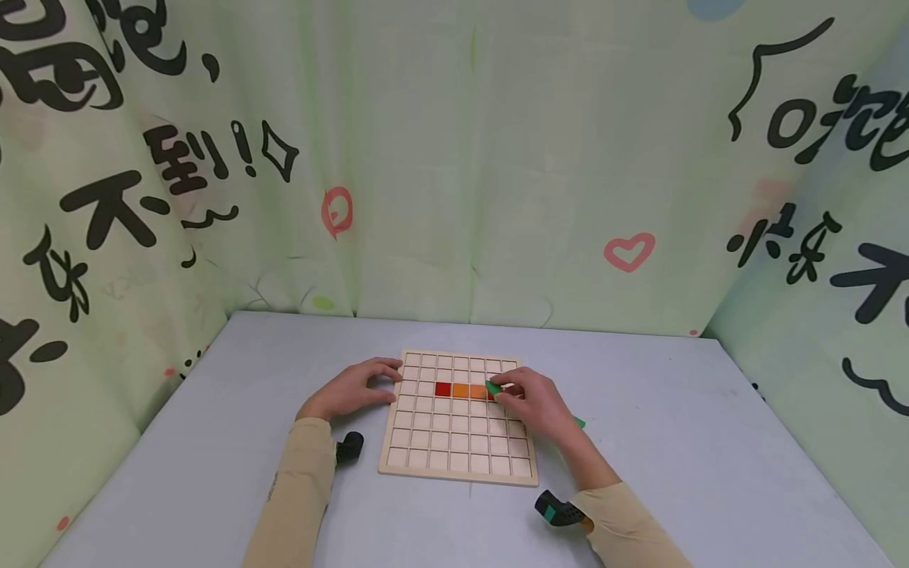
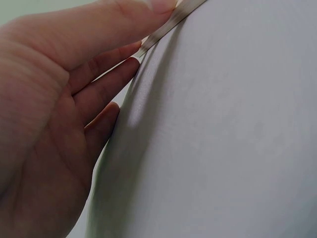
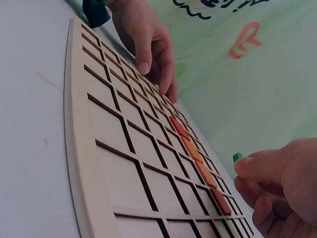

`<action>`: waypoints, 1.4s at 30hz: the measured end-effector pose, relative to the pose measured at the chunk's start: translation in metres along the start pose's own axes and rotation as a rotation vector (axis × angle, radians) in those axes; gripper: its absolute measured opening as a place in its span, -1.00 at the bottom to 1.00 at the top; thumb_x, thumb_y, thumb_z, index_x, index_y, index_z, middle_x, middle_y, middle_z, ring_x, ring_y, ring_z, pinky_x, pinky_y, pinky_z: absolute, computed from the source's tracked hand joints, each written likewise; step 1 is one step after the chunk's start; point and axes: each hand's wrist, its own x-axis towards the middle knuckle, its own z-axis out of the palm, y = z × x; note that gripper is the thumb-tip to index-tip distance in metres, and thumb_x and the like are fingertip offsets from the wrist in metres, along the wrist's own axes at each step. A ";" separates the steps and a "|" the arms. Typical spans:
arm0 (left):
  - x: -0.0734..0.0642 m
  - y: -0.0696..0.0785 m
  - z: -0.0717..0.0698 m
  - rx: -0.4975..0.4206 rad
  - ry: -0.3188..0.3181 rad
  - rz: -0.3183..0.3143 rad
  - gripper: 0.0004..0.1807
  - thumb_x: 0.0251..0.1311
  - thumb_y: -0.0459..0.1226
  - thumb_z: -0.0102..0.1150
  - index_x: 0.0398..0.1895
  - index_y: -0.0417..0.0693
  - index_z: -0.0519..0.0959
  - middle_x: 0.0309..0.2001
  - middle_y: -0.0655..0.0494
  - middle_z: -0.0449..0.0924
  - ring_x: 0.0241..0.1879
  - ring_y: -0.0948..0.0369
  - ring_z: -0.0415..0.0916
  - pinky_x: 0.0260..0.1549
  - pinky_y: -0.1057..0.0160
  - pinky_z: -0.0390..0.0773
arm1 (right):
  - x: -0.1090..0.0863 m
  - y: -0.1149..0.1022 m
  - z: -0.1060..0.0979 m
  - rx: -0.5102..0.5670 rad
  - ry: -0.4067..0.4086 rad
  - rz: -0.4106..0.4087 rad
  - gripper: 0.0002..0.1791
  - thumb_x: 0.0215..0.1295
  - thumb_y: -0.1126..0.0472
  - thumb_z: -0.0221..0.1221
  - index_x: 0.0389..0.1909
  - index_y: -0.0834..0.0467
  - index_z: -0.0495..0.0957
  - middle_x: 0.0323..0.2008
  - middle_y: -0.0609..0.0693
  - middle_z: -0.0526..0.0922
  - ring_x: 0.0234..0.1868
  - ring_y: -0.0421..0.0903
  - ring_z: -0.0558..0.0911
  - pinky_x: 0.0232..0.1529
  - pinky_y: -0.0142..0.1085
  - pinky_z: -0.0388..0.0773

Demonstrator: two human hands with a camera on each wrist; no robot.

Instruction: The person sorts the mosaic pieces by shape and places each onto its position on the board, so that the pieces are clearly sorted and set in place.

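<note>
A wooden grid board [image 1: 458, 479] lies flat on the table. One row holds a red tile [image 1: 443, 389], two orange tiles [image 3: 198, 163] side by side, and a second red tile [image 3: 221, 201] at the right end. Over that end, my right hand [image 1: 536, 401] pinches a small green tile [image 3: 237, 157] between thumb and fingers, raised above the board in the right wrist view. My left hand [image 1: 355, 389] rests at the board's left edge, thumb and fingers extended, fingertips right at the rim. Most of the pinched tile is hidden by the fingers.
Another green piece [image 1: 579, 422] lies on the table right of the board, partly hidden behind my right wrist. The pale table [image 1: 682, 442] extends to both sides. Light green curtains [image 1: 540, 158] with black lettering surround its back and sides.
</note>
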 end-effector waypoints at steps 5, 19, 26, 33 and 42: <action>0.000 0.001 0.000 -0.003 0.002 -0.007 -0.66 0.17 -0.24 0.36 0.01 -0.06 0.61 0.37 0.02 0.35 0.42 -0.03 0.15 0.38 -0.04 0.17 | 0.006 -0.013 0.014 -0.020 -0.038 -0.013 -0.75 0.21 0.30 0.32 -0.07 0.12 0.70 -0.11 -0.02 0.65 -0.23 -0.13 0.59 -0.16 -0.26 0.60; 0.000 0.003 -0.001 0.001 -0.004 -0.002 -0.66 0.17 -0.24 0.35 0.03 -0.07 0.61 0.37 0.02 0.35 0.42 -0.03 0.14 0.38 -0.03 0.17 | 0.019 -0.040 0.040 -0.012 -0.173 -0.069 -0.80 0.20 0.30 0.34 -0.15 0.22 0.70 -0.24 -0.02 0.69 -0.35 -0.19 0.55 -0.25 -0.35 0.56; -0.001 0.002 -0.002 0.004 -0.007 -0.011 -0.67 0.19 -0.23 0.34 0.02 -0.05 0.61 0.37 0.03 0.34 0.43 -0.02 0.14 0.38 -0.04 0.16 | 0.021 -0.046 0.049 -0.038 -0.210 -0.071 -0.81 0.19 0.28 0.34 -0.18 0.22 0.71 -0.28 -0.03 0.68 -0.35 -0.18 0.52 -0.28 -0.37 0.54; -0.001 0.000 -0.001 0.010 -0.010 0.005 -0.66 0.19 -0.22 0.34 0.03 -0.06 0.61 0.37 0.02 0.35 0.42 -0.02 0.15 0.38 -0.04 0.17 | 0.021 -0.049 0.054 -0.065 -0.184 -0.076 -0.83 0.19 0.27 0.34 -0.20 0.21 0.72 -0.30 -0.02 0.64 -0.30 -0.15 0.50 -0.28 -0.34 0.52; -0.001 0.001 -0.001 0.000 -0.009 0.001 -0.66 0.19 -0.23 0.34 0.03 -0.07 0.60 0.38 0.02 0.34 0.43 -0.03 0.14 0.38 -0.05 0.16 | 0.020 -0.049 0.056 -0.083 -0.152 -0.062 -0.81 0.21 0.28 0.33 -0.16 0.21 0.68 -0.29 -0.02 0.61 -0.29 -0.13 0.48 -0.27 -0.33 0.51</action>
